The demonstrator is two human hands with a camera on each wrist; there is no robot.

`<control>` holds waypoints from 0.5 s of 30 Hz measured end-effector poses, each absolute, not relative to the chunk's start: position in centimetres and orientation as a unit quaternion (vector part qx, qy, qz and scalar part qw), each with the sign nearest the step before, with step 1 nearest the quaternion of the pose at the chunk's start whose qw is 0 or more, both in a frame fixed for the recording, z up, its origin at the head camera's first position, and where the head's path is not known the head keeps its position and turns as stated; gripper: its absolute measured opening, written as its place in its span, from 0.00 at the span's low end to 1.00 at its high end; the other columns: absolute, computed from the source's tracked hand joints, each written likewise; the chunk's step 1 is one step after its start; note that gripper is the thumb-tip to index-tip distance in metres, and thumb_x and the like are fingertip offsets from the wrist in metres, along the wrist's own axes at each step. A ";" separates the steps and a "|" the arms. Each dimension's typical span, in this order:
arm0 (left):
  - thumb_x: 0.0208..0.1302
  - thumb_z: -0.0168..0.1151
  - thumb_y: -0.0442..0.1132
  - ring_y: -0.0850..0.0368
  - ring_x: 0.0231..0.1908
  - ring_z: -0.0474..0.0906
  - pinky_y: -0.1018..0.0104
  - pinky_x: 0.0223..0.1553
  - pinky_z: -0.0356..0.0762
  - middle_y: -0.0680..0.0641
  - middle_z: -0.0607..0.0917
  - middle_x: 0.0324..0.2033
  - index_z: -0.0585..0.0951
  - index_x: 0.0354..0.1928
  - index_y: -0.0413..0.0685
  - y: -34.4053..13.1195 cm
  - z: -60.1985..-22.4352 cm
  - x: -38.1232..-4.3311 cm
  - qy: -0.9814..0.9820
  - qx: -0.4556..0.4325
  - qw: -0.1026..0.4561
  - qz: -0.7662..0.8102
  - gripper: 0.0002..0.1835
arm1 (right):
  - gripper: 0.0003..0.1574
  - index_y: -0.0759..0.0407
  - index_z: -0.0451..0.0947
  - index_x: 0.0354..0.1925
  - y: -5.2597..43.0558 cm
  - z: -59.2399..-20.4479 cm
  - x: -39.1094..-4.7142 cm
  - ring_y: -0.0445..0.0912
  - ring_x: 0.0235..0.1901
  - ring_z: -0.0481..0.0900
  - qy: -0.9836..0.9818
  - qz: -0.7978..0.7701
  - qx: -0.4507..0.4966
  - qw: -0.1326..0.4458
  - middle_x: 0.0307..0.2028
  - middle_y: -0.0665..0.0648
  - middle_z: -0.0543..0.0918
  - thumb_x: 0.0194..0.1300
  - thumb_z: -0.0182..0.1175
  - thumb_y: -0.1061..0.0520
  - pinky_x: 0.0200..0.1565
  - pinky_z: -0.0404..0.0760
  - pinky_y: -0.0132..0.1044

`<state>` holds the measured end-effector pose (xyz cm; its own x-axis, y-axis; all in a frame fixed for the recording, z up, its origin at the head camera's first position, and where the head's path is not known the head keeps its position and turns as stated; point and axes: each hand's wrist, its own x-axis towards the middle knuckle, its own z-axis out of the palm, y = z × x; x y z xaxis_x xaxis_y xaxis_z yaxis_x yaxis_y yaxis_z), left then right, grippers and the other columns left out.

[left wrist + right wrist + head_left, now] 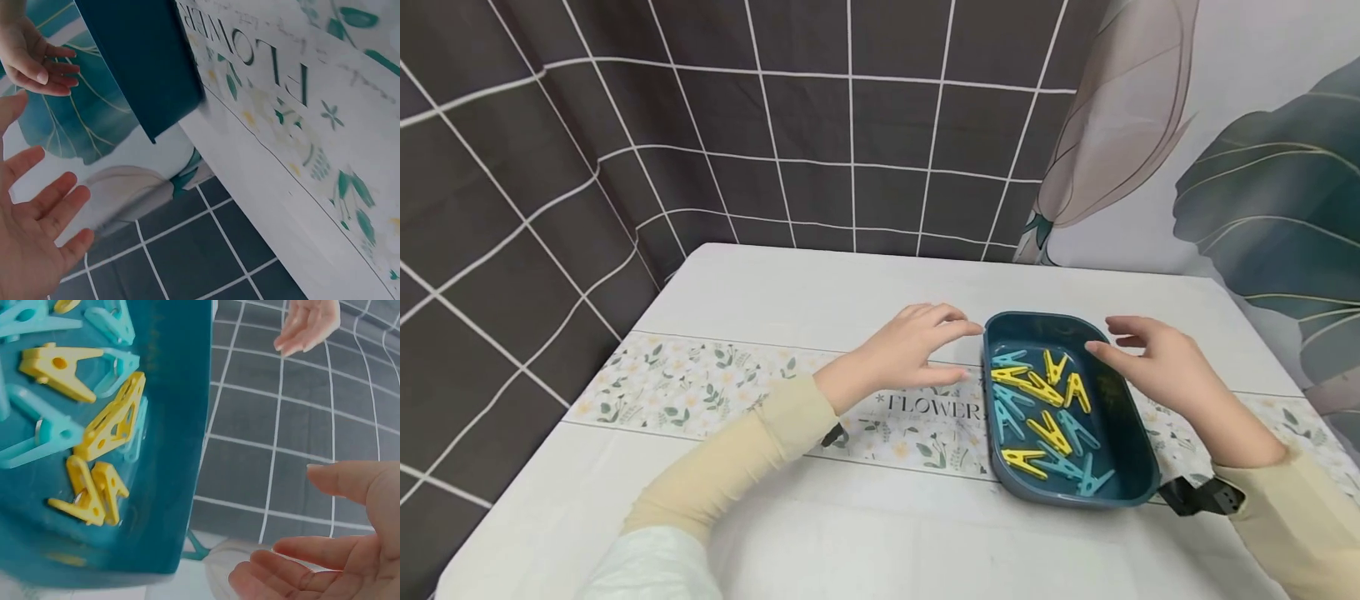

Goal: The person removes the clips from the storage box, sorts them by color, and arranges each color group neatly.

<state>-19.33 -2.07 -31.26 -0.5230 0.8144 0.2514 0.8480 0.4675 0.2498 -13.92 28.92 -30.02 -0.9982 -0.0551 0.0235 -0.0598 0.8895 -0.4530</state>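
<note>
A dark teal plastic basin (1123, 425) with rounded corners stands on the table, holding several yellow clothespins (1049, 433) and several light blue clothespins (1078, 431) loosely scattered over its bottom. My left hand (917, 346) is at the basin's left side, fingers extended toward the rim, thumb spread apart below them. On the other side, my right hand (1165, 367) hovers by the far right rim, its thumb reaching over the edge. Neither palm holds anything. In the right wrist view, yellow clothespins (59, 369) lie among blue ones, and the fingers of the right hand (337, 544) are spread beside the basin wall.
A white tabletop (850, 533) carries a printed floral band (700, 387) across its middle. Behind and left hangs a dark grid-patterned curtain (797, 117); at right is a leaf-print cloth (1277, 183). A black wrist device (1202, 496) sits by the right sleeve, close to the basin's corner.
</note>
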 end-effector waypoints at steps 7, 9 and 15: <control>0.65 0.58 0.54 0.58 0.59 0.69 0.61 0.66 0.61 0.51 0.75 0.57 0.71 0.64 0.56 -0.2 -31.3 -19.2 -0.842 -0.512 0.018 -0.169 0.27 | 0.37 0.78 0.64 0.60 30.6 -30.9 -13.1 0.68 0.47 0.74 -0.965 0.260 0.009 0.032 0.52 0.78 0.73 0.70 0.53 0.47 0.41 0.79 0.59; 0.65 0.59 0.53 0.58 0.59 0.69 0.61 0.66 0.61 0.51 0.75 0.57 0.71 0.64 0.54 0.5 -31.4 -19.1 -0.833 -0.528 0.009 -0.167 0.27 | 0.35 0.78 0.65 0.59 30.9 -31.2 -12.9 0.66 0.45 0.75 -0.964 0.265 -0.001 0.028 0.51 0.78 0.74 0.70 0.54 0.48 0.39 0.81 0.56; 0.65 0.59 0.53 0.59 0.57 0.70 0.64 0.64 0.63 0.51 0.75 0.56 0.71 0.64 0.53 2.6 -31.4 -18.4 -0.815 -0.564 -0.025 -0.132 0.27 | 0.40 0.67 0.69 0.60 36.8 -37.6 -14.9 0.55 0.41 0.79 -0.965 0.257 -0.033 0.037 0.48 0.70 0.79 0.67 0.52 0.36 0.30 0.82 0.39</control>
<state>-18.44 2.60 -31.40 -0.3636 0.9253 0.1077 0.9121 0.3301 0.2429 -14.87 36.78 -37.59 -0.9951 0.0829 0.0536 0.0453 0.8657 -0.4985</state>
